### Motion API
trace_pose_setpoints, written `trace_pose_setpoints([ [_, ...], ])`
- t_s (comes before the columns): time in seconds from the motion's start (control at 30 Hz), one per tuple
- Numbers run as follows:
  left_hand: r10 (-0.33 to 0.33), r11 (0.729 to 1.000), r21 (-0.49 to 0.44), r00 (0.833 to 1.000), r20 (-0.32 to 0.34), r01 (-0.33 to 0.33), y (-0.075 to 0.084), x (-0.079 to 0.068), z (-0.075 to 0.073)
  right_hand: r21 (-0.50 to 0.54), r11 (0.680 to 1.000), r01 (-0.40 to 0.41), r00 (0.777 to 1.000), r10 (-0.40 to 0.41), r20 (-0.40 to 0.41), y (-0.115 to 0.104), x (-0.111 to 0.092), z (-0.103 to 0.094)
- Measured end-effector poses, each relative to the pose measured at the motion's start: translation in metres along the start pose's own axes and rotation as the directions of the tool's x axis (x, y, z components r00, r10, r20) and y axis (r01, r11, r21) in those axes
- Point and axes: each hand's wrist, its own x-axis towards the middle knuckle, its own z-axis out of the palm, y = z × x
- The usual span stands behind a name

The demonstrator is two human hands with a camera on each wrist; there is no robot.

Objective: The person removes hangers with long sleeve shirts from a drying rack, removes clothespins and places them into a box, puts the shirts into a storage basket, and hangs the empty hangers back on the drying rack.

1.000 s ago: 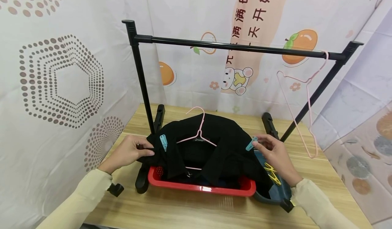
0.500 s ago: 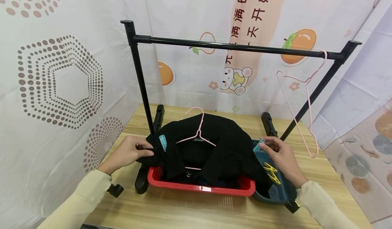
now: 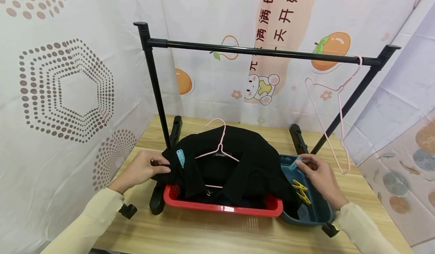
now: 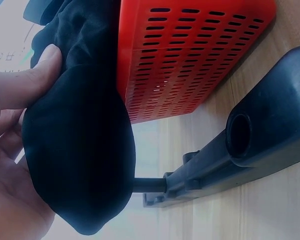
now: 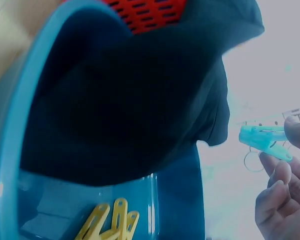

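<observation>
A black collared garment (image 3: 261,163) lies over a red basket (image 3: 222,208), with a pink hanger (image 3: 221,144) set in its neck. My left hand (image 3: 144,171) pinches the garment's left end between thumb and fingers; in the left wrist view the dark cloth (image 4: 85,135) bulges beside the thumb. A light blue clothespin (image 3: 181,158) sits on the garment close by that hand. My right hand (image 3: 319,176) pinches another light blue clothespin (image 5: 263,139) over the blue basin (image 3: 317,208), apart from the cloth. Yellow clothespins (image 3: 301,192) lie in the basin.
A black rack with a crossbar (image 3: 258,51) stands over the things on the wooden table (image 3: 204,235). A second pink hanger (image 3: 340,91) hangs at the bar's right end. The rack's feet (image 3: 157,199) flank the basket. Printed curtains (image 3: 210,16) enclose the back and sides.
My right hand has moved right with its clothespin, away from the garment, uncovering more of the blue basin. My left hand keeps its hold on the cloth in the same place.
</observation>
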Motion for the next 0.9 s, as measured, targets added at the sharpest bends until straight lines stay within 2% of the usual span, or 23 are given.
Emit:
trace_pose_setpoints([
  [0.1,-0.003,1.0,0.003,1.0,-0.005,0.003,-0.005,0.001,0.002,-0.025,1.0,-0.001,1.0,0.001,-0.011,0.006,-0.001,-0.003],
  [0.37,-0.011,1.0,0.009,1.0,-0.011,0.011,-0.038,0.003,0.007,-0.066,0.998,-0.009,1.0,0.007,-0.03,0.019,-0.004,-0.01],
  [0.67,0.0,1.0,-0.019,1.0,-0.002,0.0,-0.043,0.004,0.006,-0.153,0.986,0.071,0.996,-0.079,-0.047,0.033,-0.004,-0.016],
  [0.9,0.002,1.0,-0.009,1.0,0.005,-0.002,-0.044,0.003,0.007,-0.198,0.978,0.066,0.997,-0.072,-0.026,0.039,-0.005,-0.017],
])
